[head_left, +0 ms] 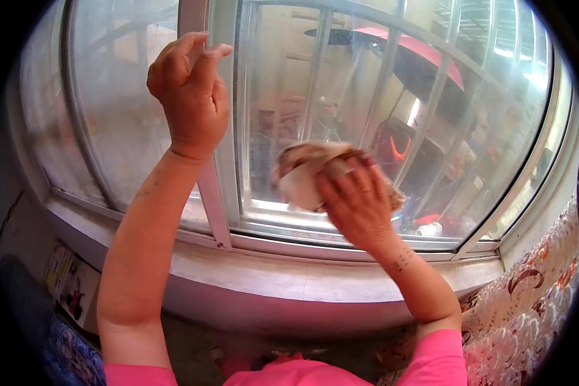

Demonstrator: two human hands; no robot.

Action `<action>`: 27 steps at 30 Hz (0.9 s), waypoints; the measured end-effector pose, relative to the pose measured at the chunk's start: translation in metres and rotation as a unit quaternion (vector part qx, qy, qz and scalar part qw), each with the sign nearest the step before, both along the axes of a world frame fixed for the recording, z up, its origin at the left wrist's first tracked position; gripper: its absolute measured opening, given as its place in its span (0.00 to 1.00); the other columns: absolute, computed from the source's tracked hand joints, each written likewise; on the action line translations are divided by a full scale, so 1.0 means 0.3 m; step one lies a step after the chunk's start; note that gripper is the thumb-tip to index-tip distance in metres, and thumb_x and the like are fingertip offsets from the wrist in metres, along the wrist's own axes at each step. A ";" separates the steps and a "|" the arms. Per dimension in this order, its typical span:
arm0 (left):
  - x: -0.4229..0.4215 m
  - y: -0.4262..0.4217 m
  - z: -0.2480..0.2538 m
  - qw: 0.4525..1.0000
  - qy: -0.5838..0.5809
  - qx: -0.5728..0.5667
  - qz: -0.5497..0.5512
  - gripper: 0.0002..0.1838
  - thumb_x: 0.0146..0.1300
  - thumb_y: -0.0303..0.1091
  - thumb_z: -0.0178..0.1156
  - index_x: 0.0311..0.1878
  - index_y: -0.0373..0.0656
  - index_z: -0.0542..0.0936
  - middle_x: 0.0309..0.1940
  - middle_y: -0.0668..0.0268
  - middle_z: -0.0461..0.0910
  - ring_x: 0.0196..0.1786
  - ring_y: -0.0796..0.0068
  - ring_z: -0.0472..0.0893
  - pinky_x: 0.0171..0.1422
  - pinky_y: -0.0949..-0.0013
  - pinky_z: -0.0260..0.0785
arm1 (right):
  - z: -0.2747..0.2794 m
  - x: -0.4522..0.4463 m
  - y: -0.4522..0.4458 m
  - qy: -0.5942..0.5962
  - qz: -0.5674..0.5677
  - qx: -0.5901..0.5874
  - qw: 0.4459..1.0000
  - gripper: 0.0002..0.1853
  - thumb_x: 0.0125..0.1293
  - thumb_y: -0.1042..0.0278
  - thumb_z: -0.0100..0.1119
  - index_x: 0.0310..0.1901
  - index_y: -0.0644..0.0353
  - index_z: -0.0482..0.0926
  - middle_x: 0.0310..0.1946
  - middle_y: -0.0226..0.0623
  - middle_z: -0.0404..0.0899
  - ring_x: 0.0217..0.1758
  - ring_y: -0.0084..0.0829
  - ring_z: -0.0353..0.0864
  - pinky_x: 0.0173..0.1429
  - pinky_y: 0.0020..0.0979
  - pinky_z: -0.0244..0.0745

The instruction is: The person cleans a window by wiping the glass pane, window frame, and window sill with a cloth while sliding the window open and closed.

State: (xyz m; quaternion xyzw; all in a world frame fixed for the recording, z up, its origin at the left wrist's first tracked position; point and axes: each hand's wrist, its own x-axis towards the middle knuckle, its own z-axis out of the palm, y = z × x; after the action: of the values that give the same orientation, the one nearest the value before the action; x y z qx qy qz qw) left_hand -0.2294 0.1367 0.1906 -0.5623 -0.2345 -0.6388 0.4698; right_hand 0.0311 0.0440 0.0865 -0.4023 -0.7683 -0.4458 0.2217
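Observation:
My right hand point(360, 202) presses a crumpled brown-and-white cloth point(300, 183) against the lower middle of the right window pane point(276, 83). Its fingers lie over the cloth, which is slightly blurred. Higher up on the left, my left hand point(193, 96) is at the upright window frame point(222, 141) between the panes. The fingers of that hand are bent and seem hooked on the frame's edge; part of their grip is hidden behind the hand.
Below the window runs a pale sill point(270, 280). A patterned curtain point(527, 296) hangs at the right. Behind the glass are vertical bars and a red-and-black umbrella point(424, 48). Printed paper point(74, 280) and dark blue fabric point(71, 347) lie at lower left.

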 end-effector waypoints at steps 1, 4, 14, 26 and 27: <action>0.000 -0.003 0.000 1.000 0.000 -0.002 0.007 0.17 0.54 0.19 0.56 0.44 0.52 0.81 0.50 0.67 0.73 0.56 0.64 0.68 0.61 0.62 0.55 | -0.011 -0.041 -0.001 -0.050 -0.006 -0.012 0.999 0.26 0.58 0.61 0.54 0.61 0.45 0.71 0.61 0.29 0.66 0.71 0.34 0.57 0.75 0.42 0.45; 0.008 -0.021 0.007 1.000 -0.001 -0.011 0.024 0.17 0.53 0.18 0.56 0.42 0.52 0.81 0.50 0.67 0.73 0.56 0.64 0.68 0.61 0.63 0.54 | -0.084 -0.082 0.029 -0.101 0.043 -0.032 0.993 0.23 0.58 0.62 0.55 0.57 0.42 0.74 0.57 0.26 0.70 0.67 0.33 0.63 0.75 0.43 0.48; -0.004 -0.030 0.003 1.000 -0.004 -0.004 0.008 0.17 0.51 0.17 0.56 0.41 0.51 0.81 0.49 0.68 0.73 0.56 0.64 0.68 0.62 0.63 0.54 | 0.076 0.220 -0.100 0.008 -0.023 0.021 0.999 0.25 0.52 0.59 0.63 0.54 0.47 0.76 0.55 0.30 0.70 0.66 0.39 0.62 0.72 0.48 0.52; -0.010 0.029 -0.040 1.000 -0.002 -0.016 0.001 0.20 0.45 0.17 0.55 0.40 0.53 0.81 0.51 0.70 0.74 0.57 0.65 0.68 0.61 0.62 0.52 | 0.041 0.896 -0.184 0.200 -0.171 0.241 0.934 0.29 0.70 0.60 0.44 0.67 0.69 0.55 0.69 0.58 0.51 0.73 0.55 0.48 0.74 0.46 0.42; -0.010 0.027 -0.040 1.000 -0.003 -0.013 0.001 0.20 0.45 0.17 0.55 0.40 0.53 0.81 0.51 0.70 0.74 0.57 0.65 0.68 0.61 0.62 0.52 | 0.058 0.865 -0.184 0.180 -0.151 0.251 0.939 0.29 0.70 0.61 0.44 0.67 0.69 0.56 0.69 0.57 0.51 0.73 0.56 0.48 0.74 0.47 0.42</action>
State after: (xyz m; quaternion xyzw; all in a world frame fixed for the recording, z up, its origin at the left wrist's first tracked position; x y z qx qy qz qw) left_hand -0.2325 0.1448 0.1788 -0.5668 -0.2447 -0.6367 0.4621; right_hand 0.2908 -0.0113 0.1040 -0.5181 -0.5090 -0.5728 0.3801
